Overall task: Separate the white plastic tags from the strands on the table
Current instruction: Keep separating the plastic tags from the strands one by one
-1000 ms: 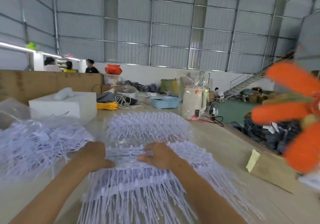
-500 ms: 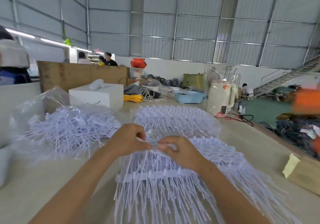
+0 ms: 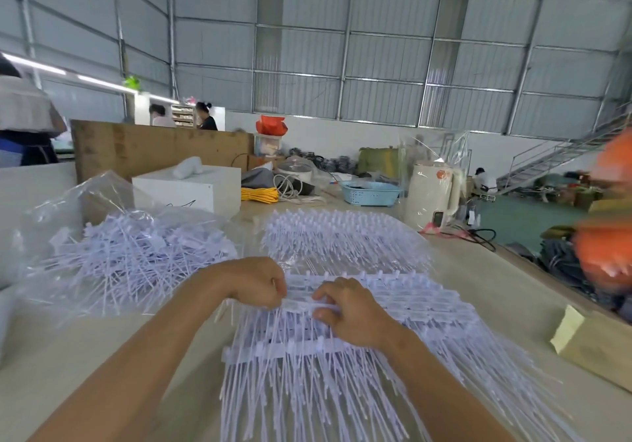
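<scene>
White plastic everywhere in the head view: a wide sheet of tag strands (image 3: 342,366) lies fanned across the pale table (image 3: 478,287), right in front of the person. Left hand (image 3: 254,282) sits at the sheet's upper left edge, fingers curled and pinching the top strip; right hand (image 3: 349,311) is just beside it, fingers and thumb curled onto the same strip of white tags (image 3: 301,303), the two hands close together but not touching. Both forearms cross the lower sheet and hide part of it. Beyond the hands, a second stack of strands (image 3: 342,240) lies farther up the table. Off to the left, a loose heap of separated tags (image 3: 133,260) sits on clear plastic bagging (image 3: 61,209). Behind that, a white box (image 3: 191,190), a yellow coil of cord (image 3: 260,195), a blue basket (image 3: 371,193) and a cream kettle (image 3: 432,195) under clear wrap. Right edge, a blurred orange shape (image 3: 605,243) blocks the view there, and a brown cardboard piece (image 3: 595,349) lies near the table's edge.
</scene>
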